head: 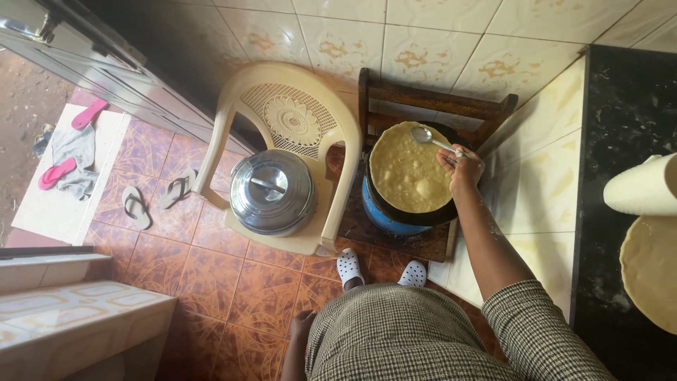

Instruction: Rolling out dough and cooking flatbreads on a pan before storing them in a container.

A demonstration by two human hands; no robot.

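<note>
My right hand (462, 167) grips a metal spoon (427, 137) whose bowl rests over the far edge of a round yellow flatbread (407, 168). The flatbread lies in a black pan (416, 215) on a blue stove (384, 217), which stands on a low wooden stool (423, 106). My left hand (302, 328) hangs down by my checked skirt, fingers loosely curled, holding nothing that I can see. My feet in white perforated shoes (349, 267) stand in front of the stool.
A cream plastic chair (282, 113) left of the stool carries a lidded steel pot (272, 190). On the dark counter (613, 141) at right lie a rolled raw dough round (652, 271) and a pale rolling pin (642, 189). Sandals (135, 206) lie by the doorway.
</note>
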